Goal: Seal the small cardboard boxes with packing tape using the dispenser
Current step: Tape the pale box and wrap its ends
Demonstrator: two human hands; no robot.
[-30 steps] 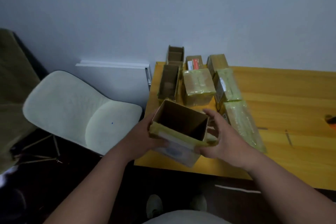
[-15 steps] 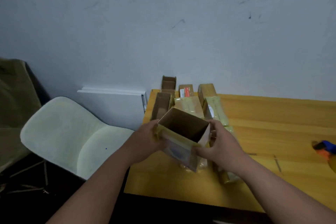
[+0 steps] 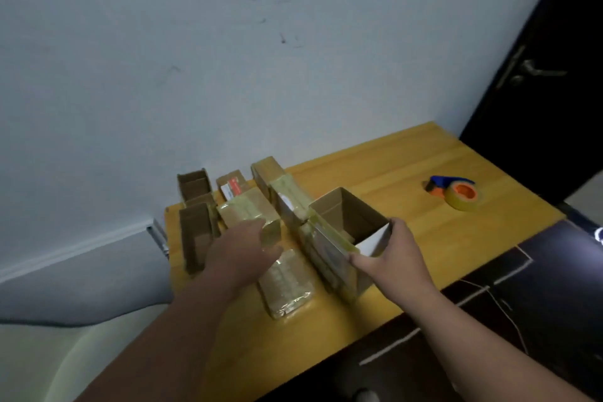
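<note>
Hands at work on our yellow table (image 3: 408,238): our right hand (image 3: 396,259) grips the open cardboard box (image 3: 346,225) by its near corner, thumb on the taped side. Our left hand (image 3: 241,254), fingers relaxed, rests over the taped boxes (image 3: 287,277) (already sealed). Well apart, far right, lies the tape dispenser (image 3: 455,191).

Boxes (image 3: 261,232) left on table (image 3: 408,232), dispenser (image 3: 455,191) right

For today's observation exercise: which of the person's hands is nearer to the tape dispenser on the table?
The right hand. It grips the open box, with bare table between it and the tape dispenser. The left hand lies farther away, over the taped boxes.
</note>
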